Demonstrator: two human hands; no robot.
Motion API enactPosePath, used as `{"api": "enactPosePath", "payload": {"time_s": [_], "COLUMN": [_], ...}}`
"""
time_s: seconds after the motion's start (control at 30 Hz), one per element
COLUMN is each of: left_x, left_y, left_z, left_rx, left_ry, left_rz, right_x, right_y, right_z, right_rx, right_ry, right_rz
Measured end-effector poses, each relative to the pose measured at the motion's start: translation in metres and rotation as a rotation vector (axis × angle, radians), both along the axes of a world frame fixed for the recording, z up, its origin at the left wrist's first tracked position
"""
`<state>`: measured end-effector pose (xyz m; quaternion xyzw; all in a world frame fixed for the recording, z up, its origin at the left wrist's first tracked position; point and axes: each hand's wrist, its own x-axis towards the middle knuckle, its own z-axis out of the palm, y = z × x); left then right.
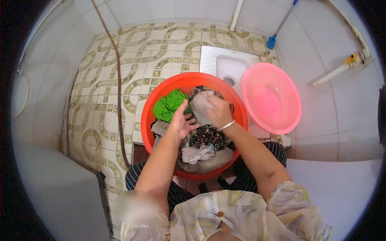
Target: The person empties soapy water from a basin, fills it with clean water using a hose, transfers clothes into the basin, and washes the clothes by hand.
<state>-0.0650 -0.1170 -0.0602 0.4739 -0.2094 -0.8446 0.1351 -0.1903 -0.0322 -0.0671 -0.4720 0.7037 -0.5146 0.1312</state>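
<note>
Wet laundry fills a red-orange plastic basin between my knees. My left hand is over the basin with its fingers spread and nothing in them, close to a bunched bright green cloth. On the right side, my right hand, blurred by motion and wearing a bangle at the wrist, grips a pale whitish cloth. Nearer to me lie a black cloth with small light flecks, a crumpled light grey cloth and a larger grey-brown cloth.
A pink plastic basin is tilted over the right side of a white squat toilet. A brown hose crosses the tiled floor on the left. A grey box-like object stands lower left. On the right wall is a pipe with a yellow-handled valve.
</note>
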Motion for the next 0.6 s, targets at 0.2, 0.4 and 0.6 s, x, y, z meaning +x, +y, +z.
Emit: {"api": "enactPosePath", "payload": {"time_s": [0.2, 0.4, 0.6], "left_x": [0.021, 0.007, -0.006], "left_y": [-0.027, -0.005, 0.011], "left_z": [-0.033, -0.017, 0.010], "left_rx": [-0.007, -0.066, -0.126], "left_ry": [1.002, 0.394, 0.397], "left_rz": [-0.177, 0.006, 0.116], "right_x": [0.106, 0.097, 0.019], "right_y": [0.008, -0.008, -0.044], "right_z": [0.048, 0.043, 0.021], "right_rx": [-0.204, -0.017, 0.135], "right_ry": [0.196, 0.360, 0.216], "right_rz": [0.266, 0.170, -0.074]}}
